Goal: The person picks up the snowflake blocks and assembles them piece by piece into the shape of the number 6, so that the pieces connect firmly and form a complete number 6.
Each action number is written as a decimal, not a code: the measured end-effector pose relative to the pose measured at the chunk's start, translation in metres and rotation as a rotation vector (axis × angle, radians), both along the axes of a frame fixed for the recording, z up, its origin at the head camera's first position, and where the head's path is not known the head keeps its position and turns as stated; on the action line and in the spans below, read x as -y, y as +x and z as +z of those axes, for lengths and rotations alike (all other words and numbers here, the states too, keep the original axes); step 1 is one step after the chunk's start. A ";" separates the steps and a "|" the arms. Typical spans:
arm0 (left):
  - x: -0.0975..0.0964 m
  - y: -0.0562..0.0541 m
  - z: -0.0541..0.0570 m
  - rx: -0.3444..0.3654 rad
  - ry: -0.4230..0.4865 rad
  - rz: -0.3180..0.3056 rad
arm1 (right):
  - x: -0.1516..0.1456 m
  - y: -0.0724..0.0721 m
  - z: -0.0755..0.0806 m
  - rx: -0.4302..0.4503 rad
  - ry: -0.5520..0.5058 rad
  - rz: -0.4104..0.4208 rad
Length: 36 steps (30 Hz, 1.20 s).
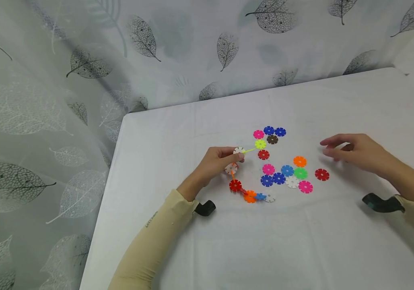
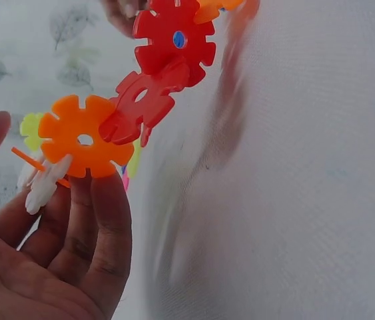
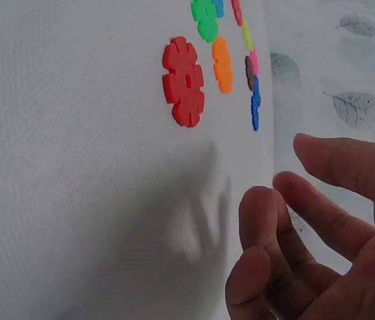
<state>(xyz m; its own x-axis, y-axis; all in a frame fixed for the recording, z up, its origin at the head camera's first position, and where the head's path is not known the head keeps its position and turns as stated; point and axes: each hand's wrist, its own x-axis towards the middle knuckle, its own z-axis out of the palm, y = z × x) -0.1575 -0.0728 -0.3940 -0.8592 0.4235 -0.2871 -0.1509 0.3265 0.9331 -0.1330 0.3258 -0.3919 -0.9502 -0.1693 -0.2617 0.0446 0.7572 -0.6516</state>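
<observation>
My left hand [image 1: 212, 164] pinches a white slotted disc [image 1: 239, 150] of a linked chain of flower-shaped plastic discs. A yellow disc [image 1: 250, 150], seen edge-on, juts from that end. From the hand the chain curves down toward me through white, orange and red [image 1: 235, 185] discs, then right to orange, blue and a last white disc [image 1: 270, 198]. In the left wrist view, an orange disc [image 2: 60, 130] joined to red ones hangs by the fingers. To the right, above the table, my right hand [image 1: 355, 151] holds nothing, its fingers loosely bent; the nearest piece is a red disc [image 1: 322, 174].
Loose discs lie flat between the hands: pink [image 1: 305, 187], green [image 1: 301, 173], orange [image 1: 299, 161], several blue and others. A farther cluster includes a brown disc [image 1: 272, 139]. White cloth covers the table [image 1: 264, 249]; a leaf-patterned curtain [image 1: 178, 48] hangs behind and left.
</observation>
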 end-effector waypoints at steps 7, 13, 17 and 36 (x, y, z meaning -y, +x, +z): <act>0.000 0.000 -0.001 0.015 -0.035 0.008 | 0.001 0.002 0.001 0.038 0.040 0.142; 0.000 0.001 -0.002 0.010 -0.050 0.006 | 0.007 0.004 -0.001 0.081 0.059 0.198; -0.001 0.001 -0.002 0.009 -0.052 0.011 | 0.009 0.005 -0.003 0.086 0.076 0.208; -0.009 0.008 -0.003 -0.061 0.087 -0.009 | 0.034 0.011 0.010 0.057 0.011 0.261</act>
